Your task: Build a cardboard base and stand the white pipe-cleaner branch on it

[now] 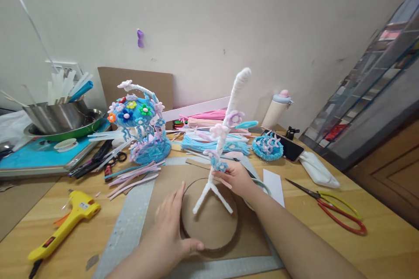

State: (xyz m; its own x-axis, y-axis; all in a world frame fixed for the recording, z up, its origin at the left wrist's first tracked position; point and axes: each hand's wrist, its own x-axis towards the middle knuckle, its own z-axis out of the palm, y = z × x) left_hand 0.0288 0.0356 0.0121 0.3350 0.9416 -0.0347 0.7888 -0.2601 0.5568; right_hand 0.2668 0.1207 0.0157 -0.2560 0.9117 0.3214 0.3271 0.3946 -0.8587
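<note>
My right hand [236, 178] pinches a white fuzzy stem [233, 98] wrapped in pipe cleaner. The stem stands upright, splitting below into legs over a round cardboard disc [212, 226]. Purple, pink and blue pipe-cleaner flowers [234, 118] and a blue leaf [247, 124] sit along it. My left hand [170, 218] curves around the disc's left side, thumb on the near rim and fingers along the far-left edge. Under the disc lies a larger cardboard sheet [258, 242] on a grey cutting mat [122, 226]. Whether the legs touch the disc is unclear.
A yellow glue gun [67, 222] lies at left, red-and-yellow scissors [340, 211] at right. Behind stand a finished flower piece [147, 150], bundled pipe cleaners [214, 144], a small blue basket [267, 146], a phone [292, 148], a bottle [277, 109] and a metal bowl [60, 117].
</note>
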